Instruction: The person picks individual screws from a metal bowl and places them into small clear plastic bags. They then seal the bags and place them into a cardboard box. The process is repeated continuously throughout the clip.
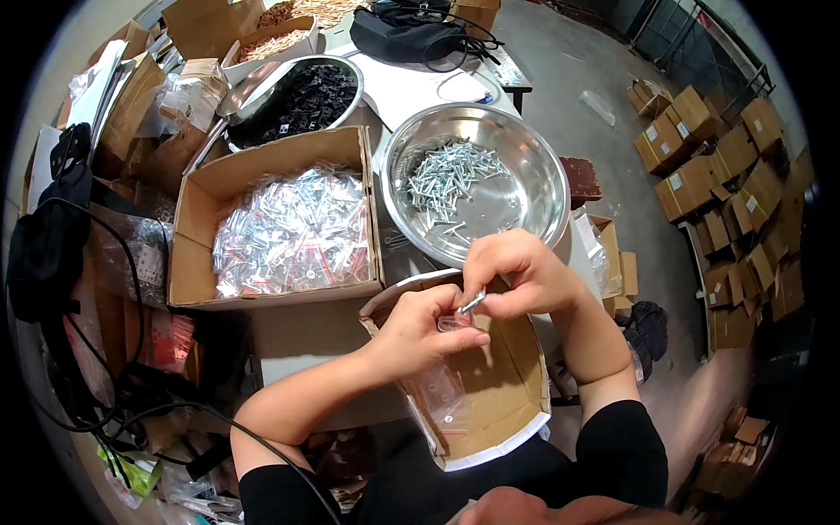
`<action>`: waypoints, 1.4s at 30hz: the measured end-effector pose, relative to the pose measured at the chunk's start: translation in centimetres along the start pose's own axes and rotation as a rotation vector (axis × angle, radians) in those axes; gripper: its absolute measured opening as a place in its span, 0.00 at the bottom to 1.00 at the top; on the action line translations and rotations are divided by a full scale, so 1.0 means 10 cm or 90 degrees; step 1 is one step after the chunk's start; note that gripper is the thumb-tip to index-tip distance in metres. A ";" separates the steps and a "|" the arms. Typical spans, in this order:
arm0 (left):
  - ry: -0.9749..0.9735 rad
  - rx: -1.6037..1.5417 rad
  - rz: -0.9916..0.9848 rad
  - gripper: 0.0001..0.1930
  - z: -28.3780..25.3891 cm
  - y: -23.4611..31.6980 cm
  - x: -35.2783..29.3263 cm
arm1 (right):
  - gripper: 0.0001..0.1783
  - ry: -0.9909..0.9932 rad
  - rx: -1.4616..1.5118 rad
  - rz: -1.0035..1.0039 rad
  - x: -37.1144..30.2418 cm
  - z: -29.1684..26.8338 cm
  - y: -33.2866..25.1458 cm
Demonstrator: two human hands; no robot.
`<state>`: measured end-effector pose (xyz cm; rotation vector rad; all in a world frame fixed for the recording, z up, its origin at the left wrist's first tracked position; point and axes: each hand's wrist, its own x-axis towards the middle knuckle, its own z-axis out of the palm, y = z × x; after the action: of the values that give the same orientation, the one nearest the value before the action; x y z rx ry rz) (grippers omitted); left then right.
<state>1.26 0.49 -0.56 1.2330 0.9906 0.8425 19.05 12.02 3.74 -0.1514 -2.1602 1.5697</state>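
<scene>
My right hand [518,273] pinches a few silvery screws [473,303] between thumb and fingers. Close against it, my left hand [422,331] is closed on a small clear plastic bag [450,324], with the screws at the bag's upper end. Both hands are over a shallow cardboard tray [512,385], where several flat clear bags [437,394] lie along the left side. Just beyond my hands stands a steel bowl [538,166] with a heap of loose screws [451,175]. Left of it, a cardboard box [199,219] is full of filled clear bags [293,232] with red strips.
Behind the box, another steel bowl [357,94] holds black parts [297,101]. A black bag [407,35] with cords lies at the table's far end. Black cables [131,254] hang at the left. Cardboard boxes [735,175] are stacked on the floor to the right.
</scene>
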 end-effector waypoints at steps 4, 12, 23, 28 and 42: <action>0.000 0.015 0.103 0.15 0.02 0.06 0.02 | 0.06 -0.042 -0.031 -0.018 0.03 0.11 -0.01; 0.055 0.057 0.121 0.16 0.00 -0.01 0.02 | 0.08 -0.071 -0.098 0.038 0.06 0.14 -0.12; -0.001 -0.028 0.105 0.21 -0.03 -0.04 -0.01 | 0.09 -0.093 -0.364 -0.141 0.06 0.14 -0.22; 0.115 -0.181 0.266 0.27 0.11 -0.09 0.04 | 0.08 -0.024 -0.274 -0.111 0.01 0.15 -0.21; 0.323 0.166 0.340 0.04 0.08 0.10 -0.05 | 0.07 0.106 -0.280 -0.011 -0.02 0.17 -0.25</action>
<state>1.82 -0.11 0.59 1.5807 1.2170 1.5350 18.94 9.67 5.57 -0.3874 -2.3284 1.0113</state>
